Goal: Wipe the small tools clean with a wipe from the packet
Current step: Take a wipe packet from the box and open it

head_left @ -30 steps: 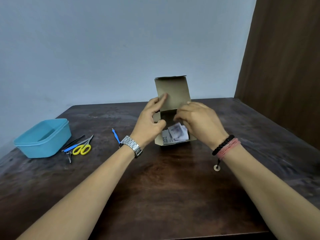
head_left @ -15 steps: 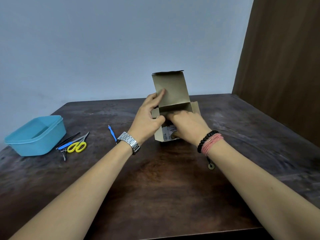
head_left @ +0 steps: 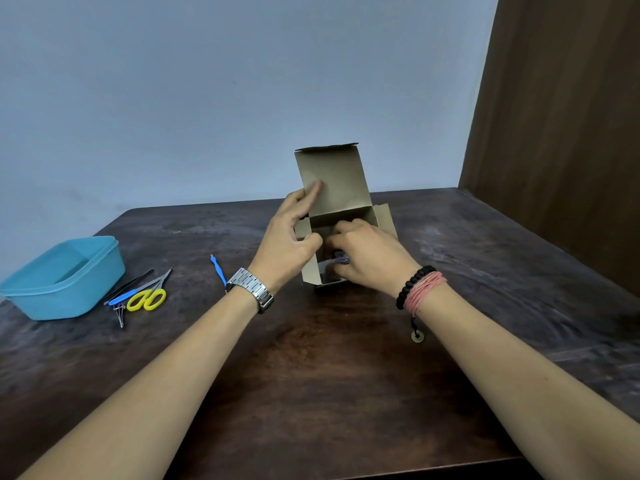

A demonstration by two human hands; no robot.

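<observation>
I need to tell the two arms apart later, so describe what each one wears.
Both forearms are bare, no sleeves. The left wrist carries a silver metal-link watch. The right wrist wears a black bead bracelet beside wound pink cord, with a small round coin charm hanging below.

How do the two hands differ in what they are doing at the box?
The left hand holds the box from outside, fingers up on the open lid, while the right hand reaches inside with fingers curled among the packets. The left wrist wears a metal watch; the right wears bracelets. Both touch the box, away from the tools.
</observation>
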